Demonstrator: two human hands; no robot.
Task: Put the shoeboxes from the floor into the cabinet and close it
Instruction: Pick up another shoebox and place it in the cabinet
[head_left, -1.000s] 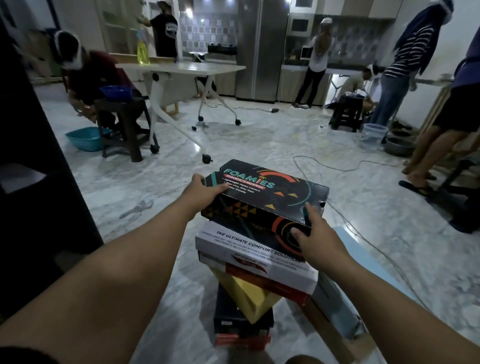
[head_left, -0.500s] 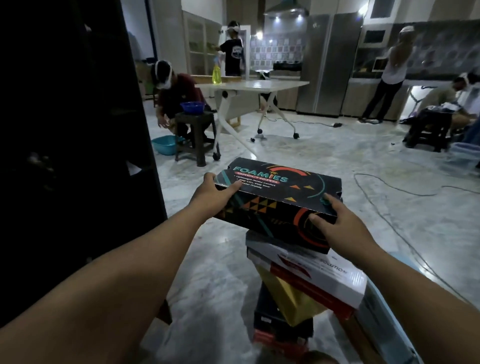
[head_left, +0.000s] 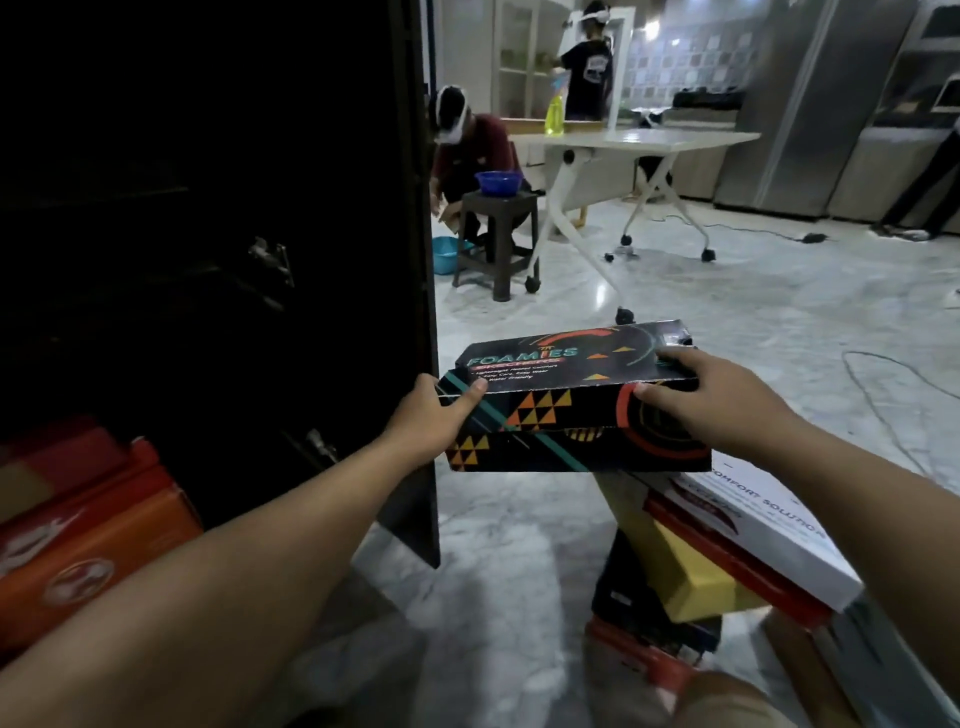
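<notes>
Left hand (head_left: 426, 415) grips left end of black cardboard Foamies shoebox with orange triangle pattern (head_left: 571, 400), thumb curled over lid edge. Right hand (head_left: 711, 400) grips right end, fingers (head_left: 675, 358) curled on lid, thumb on near side. Box held level in air, above leaning stack of shoeboxes (head_left: 727, 551) on marble floor (head_left: 779, 312). Dark open cabinet (head_left: 234, 208) at left, orange box (head_left: 88, 551) inside. Far: white folding table (head_left: 623, 140), 2 people.

An open-plan home kitchen: a marble floor (head_left: 779, 322), tall steel fridge (head_left: 810, 104), tiled wall (head_left: 685, 57), a folding table's tabletop (head_left: 639, 139) with spray bottle (head_left: 554, 111), and a dark cabinet (head_left: 208, 208).
</notes>
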